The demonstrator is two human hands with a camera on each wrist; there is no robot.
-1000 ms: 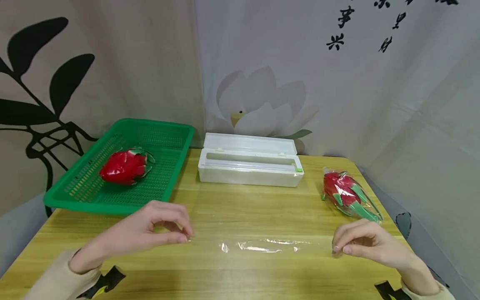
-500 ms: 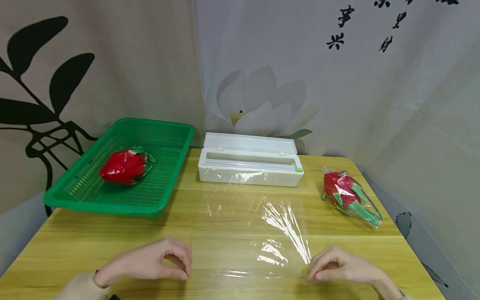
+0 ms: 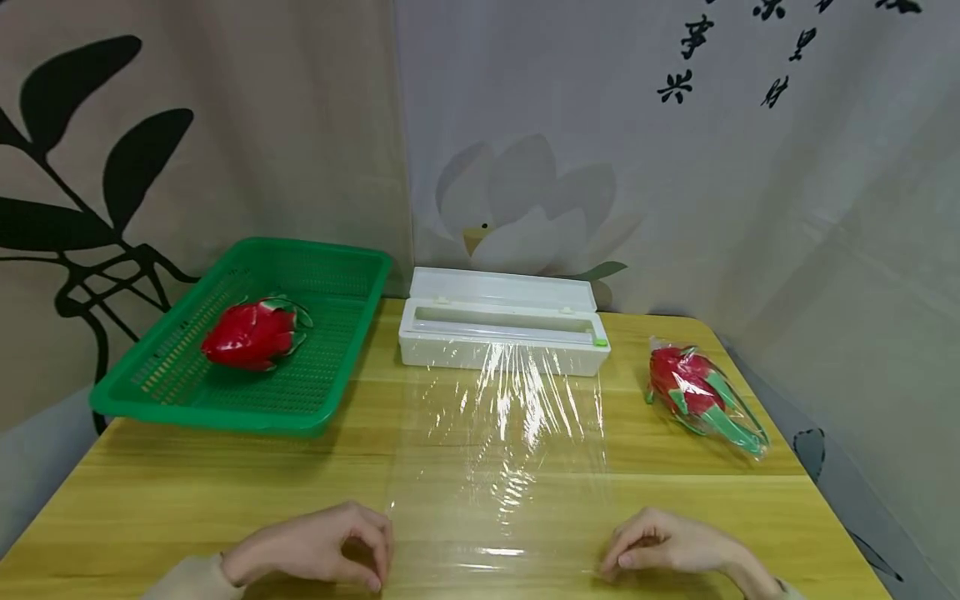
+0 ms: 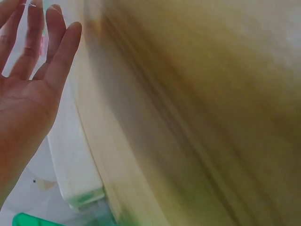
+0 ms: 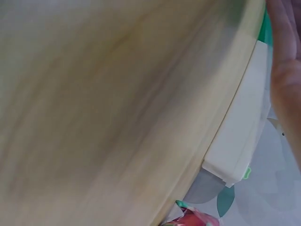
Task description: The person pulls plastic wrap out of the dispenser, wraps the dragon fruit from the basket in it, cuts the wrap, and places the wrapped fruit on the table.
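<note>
A clear sheet of cling film (image 3: 498, 467) stretches over the table from a white dispenser box (image 3: 502, 287) towards the person. Its lid stands up at the back, and a roll shows inside. At the near left corner of the film, the left hand (image 3: 322, 546) pinches the edge between thumb and fingers. On the opposite corner, the right hand (image 3: 667, 546) pinches the film in the same way. Both hands are low, close to the table's near side. In the left wrist view the left hand's fingers (image 4: 59, 61) are seen from the palm side, with the film hardly visible.
A green basket (image 3: 202, 421) at the back left holds a red dragon fruit (image 3: 251, 336). Another dragon fruit (image 3: 686, 383), wrapped in clear film, lies on the table's right side. A printed curtain (image 3: 300, 125) hangs behind the wooden table (image 3: 150, 492).
Both hands have drawn the film towards the person and down to the table's near side, lengthening the sheet out of the box. The hands have also come closer together.
</note>
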